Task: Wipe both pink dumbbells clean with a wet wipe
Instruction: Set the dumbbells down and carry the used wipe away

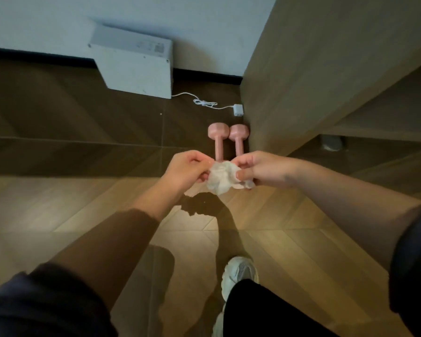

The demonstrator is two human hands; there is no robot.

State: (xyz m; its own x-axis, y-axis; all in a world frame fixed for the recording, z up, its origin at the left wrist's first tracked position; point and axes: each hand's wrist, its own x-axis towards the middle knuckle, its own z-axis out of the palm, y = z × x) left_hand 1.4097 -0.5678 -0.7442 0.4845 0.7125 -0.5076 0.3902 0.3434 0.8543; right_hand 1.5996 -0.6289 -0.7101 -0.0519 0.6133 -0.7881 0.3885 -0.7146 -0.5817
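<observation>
Dumbbells [227,139] lay side by side on floor [83,132] beside cabinet [301,81], untouched. Your left hand [185,170] and right hand [260,170] pinched crumpled wipe [223,177] above them. You needed it spread flat before wrapping handles.

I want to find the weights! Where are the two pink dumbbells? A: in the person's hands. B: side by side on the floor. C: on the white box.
B: one pink dumbbell lies beside the other pink dumbbell on the brown wooden floor; the left hand and right hand pinch only a crumpled white wet wipe.
</observation>
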